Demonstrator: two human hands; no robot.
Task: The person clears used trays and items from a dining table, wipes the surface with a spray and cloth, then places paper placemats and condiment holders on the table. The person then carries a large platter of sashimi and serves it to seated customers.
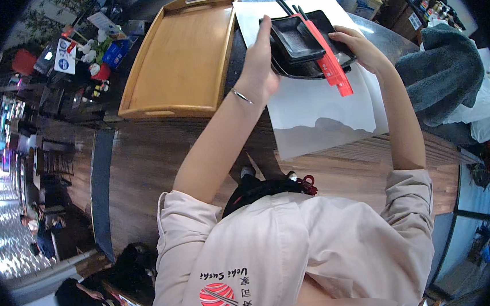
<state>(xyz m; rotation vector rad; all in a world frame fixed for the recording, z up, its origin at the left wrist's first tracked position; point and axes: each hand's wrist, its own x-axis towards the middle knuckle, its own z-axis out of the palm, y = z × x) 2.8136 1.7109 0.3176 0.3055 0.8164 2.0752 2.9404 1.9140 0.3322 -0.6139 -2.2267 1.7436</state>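
I wear a pale beige shirt (348,225) with a seam down the front, its left sleeve (180,238) and right sleeve (407,203) both turned up. My chest carries a round, red-and-white striped emblem (214,305) with crossed sticks, beside dark lettering (223,274). A slim silver bracelet (242,96) circles my left wrist (253,90); dark cloth (254,192) and a looped red cord (309,183) show at my waist.

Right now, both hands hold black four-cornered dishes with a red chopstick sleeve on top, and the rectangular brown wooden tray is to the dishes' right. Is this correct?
No: the head view shows the rectangular brown wooden tray to the left of the black four-cornered dishes. Left hand and right hand hold them, with the red chopstick sleeve on top.
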